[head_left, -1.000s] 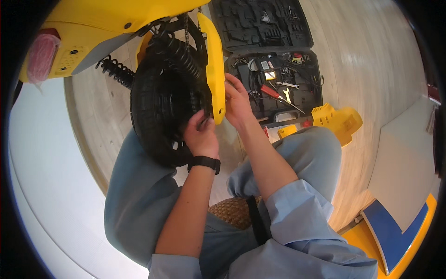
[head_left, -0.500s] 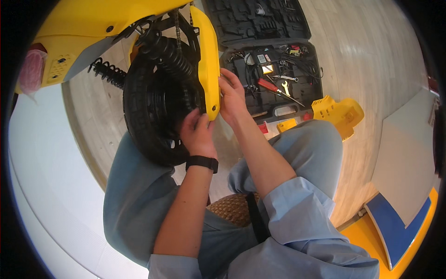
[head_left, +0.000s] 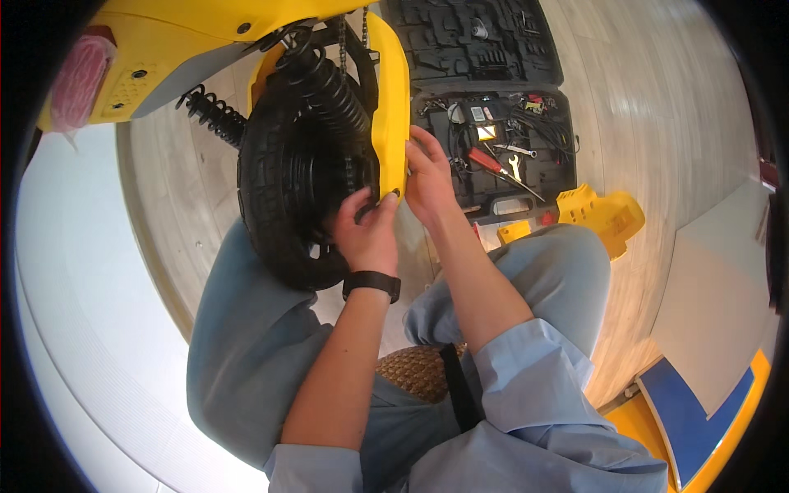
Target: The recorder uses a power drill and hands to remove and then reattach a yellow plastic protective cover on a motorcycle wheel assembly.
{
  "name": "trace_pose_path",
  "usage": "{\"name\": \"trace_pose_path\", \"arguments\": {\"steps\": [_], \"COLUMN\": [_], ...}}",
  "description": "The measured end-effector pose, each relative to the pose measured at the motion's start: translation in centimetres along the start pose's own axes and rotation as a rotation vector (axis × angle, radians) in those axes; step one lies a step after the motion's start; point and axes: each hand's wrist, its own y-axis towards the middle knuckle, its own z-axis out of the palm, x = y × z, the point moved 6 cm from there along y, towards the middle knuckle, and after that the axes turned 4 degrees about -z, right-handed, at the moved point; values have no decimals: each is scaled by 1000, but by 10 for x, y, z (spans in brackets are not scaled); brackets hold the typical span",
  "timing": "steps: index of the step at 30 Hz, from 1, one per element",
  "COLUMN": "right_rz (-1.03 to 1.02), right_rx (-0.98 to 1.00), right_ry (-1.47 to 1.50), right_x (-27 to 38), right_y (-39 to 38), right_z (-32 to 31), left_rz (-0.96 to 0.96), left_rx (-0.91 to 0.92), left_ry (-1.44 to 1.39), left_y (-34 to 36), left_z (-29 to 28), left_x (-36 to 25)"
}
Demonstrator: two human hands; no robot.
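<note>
A long yellow chain guard (head_left: 390,103) runs along the right side of a black-tyred wheel (head_left: 267,185). My left hand (head_left: 368,238), with a black band on the wrist, pinches the guard's lower end. Its thumb presses beside the dark bolt (head_left: 396,193) there, and its other fingers reach toward the hub, partly hidden. On the outer face my right hand (head_left: 431,182) grips the guard's edge, its fingertips partly behind it. A black coil-spring shock absorber (head_left: 333,90) stands over the wheel, and a chain (head_left: 343,49) shows near the guard's top.
An open black tool case (head_left: 485,209) lies beyond my right hand, holding a red-handled screwdriver (head_left: 489,161), wrenches (head_left: 515,167) and cables. A yellow plastic cover (head_left: 608,220) rests on the floor by my right knee. Yellow bodywork (head_left: 189,29) overhangs the wheel; another shock (head_left: 215,115) sticks out left.
The whole view has shifted, so the wheel and guard appear farther right. My left thumb has come up onto the guard's lower end by the bolt; the right hand stays at its outer side.
</note>
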Motion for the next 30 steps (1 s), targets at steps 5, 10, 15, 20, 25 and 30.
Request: {"name": "trace_pose_path", "arguments": {"steps": [5, 10, 15, 20, 25, 30], "right_rz": [1, 14, -25, -42, -55, -12], "right_rx": [0, -38, -52, -95, -99, -119], "right_ry": [-19, -89, -61, -131, -143, -127], "right_x": [4, 0, -2, -2, 2, 3], "right_y": [0, -1, -2, 0, -4, -8], "right_z": [-3, -6, -4, -7, 0, 1], "left_rz": [62, 65, 173, 128, 176, 430], "left_rx": [14, 33, -102, -24, -33, -120], "left_ry": [159, 162, 146, 277, 457, 628], "left_y": [-8, -6, -7, -11, -5, -9], "left_z": [11, 11, 7, 14, 13, 16], "left_x": [-17, -16, -13, -19, -20, -30]}}
